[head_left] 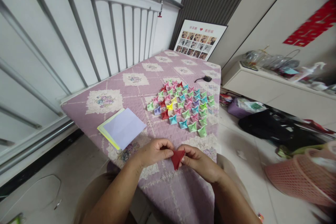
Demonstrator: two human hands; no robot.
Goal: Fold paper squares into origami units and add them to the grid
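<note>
Between my two hands is a small piece of folded red paper (177, 160), its point facing down toward me. My left hand (159, 152) pinches its left corner between thumb and fingers. On the other side, my right hand (198, 161) grips the right corner the same way. Several rows of small folded paper pieces (186, 113) in green, pink, blue, red, yellow and purple stand on the table beyond my hands. To the left lies a stack of square paper sheets (125, 126), lavender on top with yellow and green edges showing.
A purple patterned cloth covers the table (136, 92). A small dark object (207, 78) lies near its right edge. A white radiator (105, 31) runs along the left side, and a framed photo board (199, 40) leans behind. A pink basket (296, 175) stands on the floor at right.
</note>
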